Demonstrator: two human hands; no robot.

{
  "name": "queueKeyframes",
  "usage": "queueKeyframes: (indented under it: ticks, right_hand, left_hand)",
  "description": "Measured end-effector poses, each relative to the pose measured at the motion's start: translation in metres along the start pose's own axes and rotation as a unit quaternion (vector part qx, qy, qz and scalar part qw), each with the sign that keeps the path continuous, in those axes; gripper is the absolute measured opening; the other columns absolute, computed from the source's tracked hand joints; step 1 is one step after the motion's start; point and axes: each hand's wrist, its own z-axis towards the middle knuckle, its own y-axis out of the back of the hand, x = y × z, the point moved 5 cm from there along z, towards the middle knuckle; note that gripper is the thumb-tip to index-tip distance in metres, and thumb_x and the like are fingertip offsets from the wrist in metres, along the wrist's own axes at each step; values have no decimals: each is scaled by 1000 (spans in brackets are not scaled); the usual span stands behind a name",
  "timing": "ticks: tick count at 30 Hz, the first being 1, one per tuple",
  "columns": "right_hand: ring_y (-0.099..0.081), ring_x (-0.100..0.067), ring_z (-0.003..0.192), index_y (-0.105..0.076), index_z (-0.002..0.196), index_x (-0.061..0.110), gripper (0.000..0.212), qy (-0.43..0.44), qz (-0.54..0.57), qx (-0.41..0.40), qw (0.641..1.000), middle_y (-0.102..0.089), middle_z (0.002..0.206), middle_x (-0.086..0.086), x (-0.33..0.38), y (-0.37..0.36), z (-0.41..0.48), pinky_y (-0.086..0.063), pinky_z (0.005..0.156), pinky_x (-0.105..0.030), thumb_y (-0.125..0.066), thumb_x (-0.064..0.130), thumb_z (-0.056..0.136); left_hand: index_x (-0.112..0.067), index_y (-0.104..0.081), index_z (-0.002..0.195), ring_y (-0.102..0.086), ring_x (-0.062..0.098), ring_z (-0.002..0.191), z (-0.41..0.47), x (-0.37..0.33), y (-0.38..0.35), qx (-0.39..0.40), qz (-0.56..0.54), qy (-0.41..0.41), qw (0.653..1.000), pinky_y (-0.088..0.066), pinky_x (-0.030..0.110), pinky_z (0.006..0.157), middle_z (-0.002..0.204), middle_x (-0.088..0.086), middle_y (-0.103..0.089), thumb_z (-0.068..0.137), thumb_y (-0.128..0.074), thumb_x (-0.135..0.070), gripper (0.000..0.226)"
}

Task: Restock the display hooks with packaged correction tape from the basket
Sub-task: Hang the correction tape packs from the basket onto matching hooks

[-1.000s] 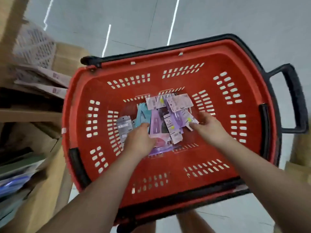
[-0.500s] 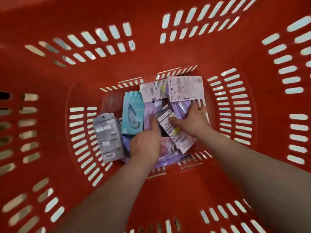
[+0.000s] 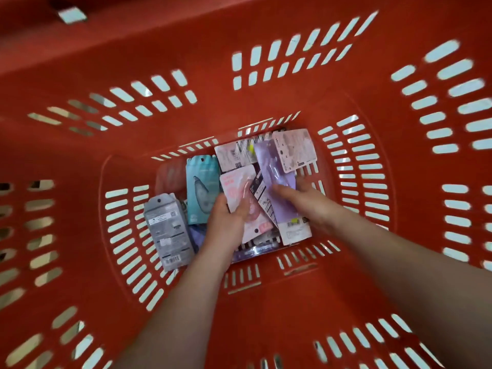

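Observation:
Both my hands are deep inside a red slotted basket [image 3: 266, 310], over a pile of packaged correction tape on its floor. My left hand [image 3: 226, 219] grips a pink packet [image 3: 237, 187] at its lower edge. My right hand [image 3: 303, 201] holds a purple packet [image 3: 274, 166], with its thumb on top. A teal packet [image 3: 202, 182] and a grey packet [image 3: 167, 230] lie to the left of my hands. More pale packets [image 3: 295, 150] lie at the far side of the pile, partly overlapping.
The basket's red walls, pierced with rows of slots, fill the whole view around the pile. A dark packet with a barcode label [image 3: 292, 230] lies under my right hand. Nothing outside the basket shows.
The camera has dropped from above the basket to deep inside it. A pink packet has come up in my left hand, and my right hand has shifted onto a purple packet.

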Motion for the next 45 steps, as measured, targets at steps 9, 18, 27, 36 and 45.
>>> queueKeyframes:
  ticks: [9, 18, 27, 36, 45]
  right_hand:
    - [-67, -26, 99, -64, 115, 10, 40, -22, 121, 155, 980, -71, 104, -13, 20, -8, -24, -53, 93, -40, -42, -15, 93]
    - [-67, -21, 65, -66, 100, 8, 28, -124, 282, -54, 950, -70, 83, -8, 21, 20, 1, -57, 55, -31, -62, 35, 96]
    - [-66, -16, 54, -61, 115, 4, 19, -105, 425, -96, 894, -71, 82, -8, 23, -6, 9, -54, 49, -28, -54, 5, 98]
    - [-70, -19, 84, -56, 108, 18, 19, 19, -28, -70, 997, -70, 109, -3, 38, 2, -14, -61, 66, -35, -62, 10, 92]
    - [-70, -15, 86, -41, 124, 26, 53, 39, -29, -2, 999, -66, 118, -4, 39, -1, -23, -60, 66, -25, -71, 3, 87]
  left_hand:
    - [-27, -56, 121, -72, 17, 97, -1, -8, -36, -20, -124, -21, 992, -60, 41, 83, 111, -1, -72, 73, -86, -22, 57]
    - [-15, -32, 149, -57, 25, 119, -7, -21, 20, -109, 0, 0, 994, -45, 14, 47, 144, 8, -50, 79, -81, -22, 85]
    - [-16, -60, 124, -67, 28, 101, 0, -19, 22, -60, -95, 55, 992, -50, 20, 41, 114, 4, -69, 71, -88, -22, 61]
    - [-15, -55, 129, -65, 17, 99, 3, -22, 9, -91, -28, 27, 995, -57, 25, 62, 123, 2, -64, 79, -79, -44, 62]
    - [-22, -52, 133, -61, 9, 103, -1, -36, 14, -68, 2, -7, 998, -45, 19, 75, 124, -8, -63, 74, -87, -29, 69]
